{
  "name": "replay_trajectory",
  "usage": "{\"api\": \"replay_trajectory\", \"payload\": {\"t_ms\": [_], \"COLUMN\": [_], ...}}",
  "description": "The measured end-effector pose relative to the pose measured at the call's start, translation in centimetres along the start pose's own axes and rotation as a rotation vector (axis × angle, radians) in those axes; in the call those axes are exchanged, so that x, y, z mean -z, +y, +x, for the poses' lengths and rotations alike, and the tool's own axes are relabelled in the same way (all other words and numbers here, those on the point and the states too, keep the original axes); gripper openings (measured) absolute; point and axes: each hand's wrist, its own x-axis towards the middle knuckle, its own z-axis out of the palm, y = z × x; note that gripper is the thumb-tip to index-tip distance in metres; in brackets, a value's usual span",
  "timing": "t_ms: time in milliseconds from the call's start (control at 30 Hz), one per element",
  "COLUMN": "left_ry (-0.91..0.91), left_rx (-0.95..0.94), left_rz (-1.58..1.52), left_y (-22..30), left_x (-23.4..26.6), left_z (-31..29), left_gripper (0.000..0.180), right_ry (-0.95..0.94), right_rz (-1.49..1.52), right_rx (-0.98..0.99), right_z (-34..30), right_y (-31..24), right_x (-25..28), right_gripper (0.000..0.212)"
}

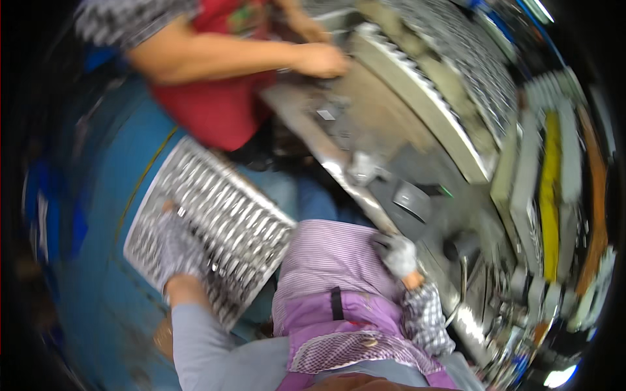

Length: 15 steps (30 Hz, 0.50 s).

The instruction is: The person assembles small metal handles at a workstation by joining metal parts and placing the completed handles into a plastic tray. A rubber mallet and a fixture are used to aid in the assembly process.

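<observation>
Silvery metal parts (pixel 231 218), lying in close rows on a pale-edged tray (pixel 147 210), low and to the left of the purple apron (pixel 339 260). Over the tray's left portion, the gloved left hand (pixel 179 244), pointing toward the far edge. Grip there: cannot tell a pinch from a mere touch through the blur. Probably best to work with fingertips only, pressing lightly, wrist raised off the rows so as not to scatter neighbouring pieces. Better, too, to avoid leaning on the rim, with no support visible beneath.

At the apron's right side, near the bench (pixel 385 124), the right hand (pixel 399 255), also gloved; fingers partly curled, too blurred to tell clenched from released. Farther out on the bench, a grey block (pixel 411 201) and a long pale trough (pixel 424 104). Across, a red-aproned co-worker (pixel 205 107), 1 hand (pixel 323 60) near the trough's end. Beyond the tray, blue floor (pixel 127 156).
</observation>
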Motion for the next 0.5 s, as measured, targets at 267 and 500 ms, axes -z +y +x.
{"api": "replay_trajectory", "payload": {"t_ms": [267, 500], "left_ry": [-0.352, -1.177], "left_rx": [-0.140, -0.228], "left_rz": [-0.717, -0.988], "left_y": [10.1, 36.5], "left_x": [3.1, 8.4], "left_z": [-17.0, -44.8], "left_gripper": [0.037, 0.024], "right_ry": [-0.036, 0.090], "right_rz": [0.381, 0.645], "right_rx": [-0.338, -0.157], "right_z": [5.6, 2.7], "right_y": [-1.9, 4.0], "right_x": [1.9, 4.0], "right_gripper": [0.019, 0.029]}}
